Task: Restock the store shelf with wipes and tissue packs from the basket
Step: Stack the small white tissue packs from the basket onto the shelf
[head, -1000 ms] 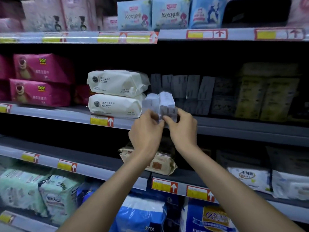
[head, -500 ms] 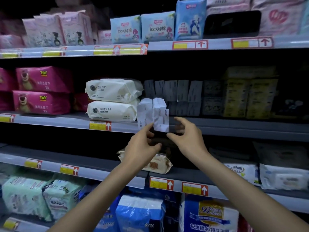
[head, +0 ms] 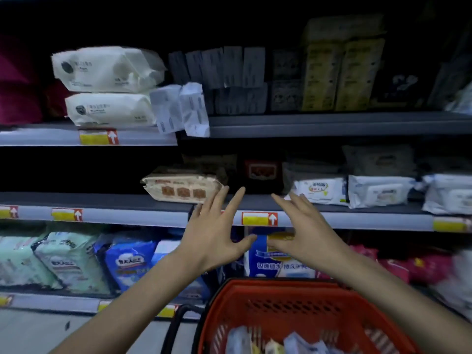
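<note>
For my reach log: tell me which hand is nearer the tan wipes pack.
Left. The left hand is just off the right end of the tan wipes pack; the right hand hovers further right, by the white wipes pack.

Upper shelf (head: 332, 121): a cream wipes pack (head: 109, 109) lies flat at the left with a second one stacked on it; two small white tissue packs (head: 180, 108) stand just beside it at the front edge, grey packs (head: 229, 72) upright behind
Middle shelf (head: 115, 200): a beige pack (head: 181, 186) lies flat, white wipes packs (head: 378, 190) well to its right
Lower shelf (head: 51, 302): green packs (head: 63, 259) and blue packs (head: 127, 261) side by side
</note>
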Available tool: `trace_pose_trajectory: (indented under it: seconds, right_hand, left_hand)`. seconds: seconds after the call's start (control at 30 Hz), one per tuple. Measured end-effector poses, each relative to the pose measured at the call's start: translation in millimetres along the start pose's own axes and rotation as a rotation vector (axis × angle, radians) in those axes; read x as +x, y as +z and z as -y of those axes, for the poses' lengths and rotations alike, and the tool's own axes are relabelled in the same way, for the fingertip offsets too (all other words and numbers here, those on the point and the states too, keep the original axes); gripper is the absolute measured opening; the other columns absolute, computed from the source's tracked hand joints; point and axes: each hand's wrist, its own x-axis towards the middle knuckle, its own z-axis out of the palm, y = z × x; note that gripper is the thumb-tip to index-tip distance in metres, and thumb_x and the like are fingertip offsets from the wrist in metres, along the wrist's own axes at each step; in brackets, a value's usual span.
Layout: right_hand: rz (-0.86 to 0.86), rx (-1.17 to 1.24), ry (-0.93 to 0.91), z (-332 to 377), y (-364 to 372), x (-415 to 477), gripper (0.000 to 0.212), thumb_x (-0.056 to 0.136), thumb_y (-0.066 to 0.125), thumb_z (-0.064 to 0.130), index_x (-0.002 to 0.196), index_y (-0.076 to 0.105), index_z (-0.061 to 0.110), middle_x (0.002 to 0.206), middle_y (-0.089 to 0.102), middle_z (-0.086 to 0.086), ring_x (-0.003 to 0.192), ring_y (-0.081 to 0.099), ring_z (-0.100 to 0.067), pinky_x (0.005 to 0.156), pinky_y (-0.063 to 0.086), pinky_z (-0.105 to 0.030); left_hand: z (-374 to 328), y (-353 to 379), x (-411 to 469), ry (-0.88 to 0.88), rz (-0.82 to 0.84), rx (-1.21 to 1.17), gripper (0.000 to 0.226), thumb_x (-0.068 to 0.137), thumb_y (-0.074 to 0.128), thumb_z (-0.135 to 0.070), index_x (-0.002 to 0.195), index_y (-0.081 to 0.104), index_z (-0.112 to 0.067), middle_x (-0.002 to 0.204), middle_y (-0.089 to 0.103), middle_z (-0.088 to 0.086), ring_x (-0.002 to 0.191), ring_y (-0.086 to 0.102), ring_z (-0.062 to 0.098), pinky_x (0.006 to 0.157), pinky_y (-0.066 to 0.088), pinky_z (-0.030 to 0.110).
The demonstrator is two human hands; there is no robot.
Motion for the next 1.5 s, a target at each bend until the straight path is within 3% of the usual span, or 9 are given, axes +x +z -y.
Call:
trace_pose_trajectory:
  seconds: [0.1,0.3,0.47,0.67,0.97,1.1,1.23,1.4,1.5]
  right_hand:
    - [0.085,-0.080,0.032,-31.8,14.9,-21.4,0.108,0.085,0.071,0.062,0.162,-0.001,0.040,0.172,-0.007,-0.006,0.158,-0.012,-0.027,0.128,0.008,-0.044]
    - [0.224,-0.046,0.101,-93.8,47.9,-71.6,0.111,0.084,0.077,0.051,0.163,0.001,0.035,0.171,0.003,-0.009,0.159,0.002,-0.026,0.127,0.018,-0.039]
    - [0.359,-0.009,0.151,-137.6,77.9,-111.3,0.099,0.087,0.077,0.040,0.163,0.016,0.021,0.163,0.028,-0.007,0.149,0.032,-0.022,0.118,0.029,-0.027]
    - [0.578,-0.271,0.096,-174.1,108.6,-135.3,0.083,0.094,0.068,0.040,0.161,0.021,0.023,0.148,0.045,-0.008,0.134,0.050,-0.030,0.103,0.047,-0.039]
    - [0.941,-0.368,0.065,-195.8,148.9,-171.8,0.049,0.101,0.056,0.022,0.148,0.043,0.015,0.141,0.053,-0.012,0.126,0.056,-0.032,0.099,0.051,-0.041]
    - [0.955,-0.372,0.063,-200.6,155.0,-180.5,0.040,0.102,0.055,0.023,0.140,0.048,0.017,0.133,0.057,-0.011,0.118,0.059,-0.033,0.088,0.051,-0.038]
    - [0.939,-0.388,0.075,-208.8,156.7,-188.0,0.035,0.101,0.056,0.024,0.135,0.053,0.018,0.129,0.059,-0.009,0.115,0.062,-0.031,0.083,0.049,-0.036]
    - [0.935,-0.434,0.063,-220.3,153.3,-195.7,0.033,0.101,0.049,0.014,0.133,0.058,0.017,0.127,0.062,-0.009,0.116,0.062,-0.032,0.076,0.044,-0.036]
    - [0.946,-0.410,0.066,-224.1,152.0,-196.5,0.033,0.102,0.050,0.020,0.135,0.057,0.017,0.128,0.062,-0.009,0.115,0.061,-0.031,0.074,0.042,-0.034]
  left_hand:
    - [-16.1,32.8,-9.1,0.053,0.047,0.054,0.100,0.081,0.021,-0.085,0.163,-0.012,-0.039,0.175,-0.003,0.004,0.161,0.000,0.029,0.125,0.021,0.057]
    - [-49.1,103.1,-38.5,0.116,0.208,-0.003,0.095,0.086,0.039,-0.079,0.165,0.002,-0.041,0.173,0.010,0.005,0.158,0.017,0.031,0.122,0.028,0.054]
    - [-71.7,163.5,-65.9,0.101,0.385,-0.039,0.090,0.085,0.039,-0.078,0.163,0.015,-0.040,0.167,0.024,0.000,0.150,0.034,0.028,0.115,0.039,0.050]
    - [-92.8,227.4,-95.3,0.030,0.594,-0.020,0.070,0.094,0.049,-0.067,0.152,0.039,-0.030,0.142,0.052,-0.003,0.128,0.056,0.027,0.093,0.049,0.041]
    - [-130.4,328.3,-113.5,-0.219,0.907,-0.234,0.077,0.092,0.061,-0.067,0.149,0.048,-0.017,0.129,0.066,0.014,0.110,0.066,0.032,0.076,0.051,0.033]
    - [-143.2,358.6,-106.2,-0.191,0.911,-0.017,0.086,0.086,0.056,-0.078,0.144,0.047,-0.015,0.139,0.054,0.013,0.120,0.059,0.034,0.087,0.055,0.042]
    - [-156.6,377.2,-92.9,-0.237,0.853,0.105,0.089,0.089,0.056,-0.074,0.147,0.047,-0.007,0.145,0.048,0.014,0.135,0.046,0.035,0.102,0.046,0.046]
    - [-165.9,399.3,-82.1,-0.565,0.744,-0.114,0.090,0.086,0.071,-0.062,0.145,0.038,-0.003,0.147,0.052,0.018,0.140,0.042,0.040,0.109,0.042,0.046]
    - [-166.4,406.1,-78.7,-0.670,0.703,-0.166,0.094,0.084,0.078,-0.052,0.148,0.031,-0.002,0.144,0.057,0.017,0.142,0.040,0.041,0.109,0.044,0.047]
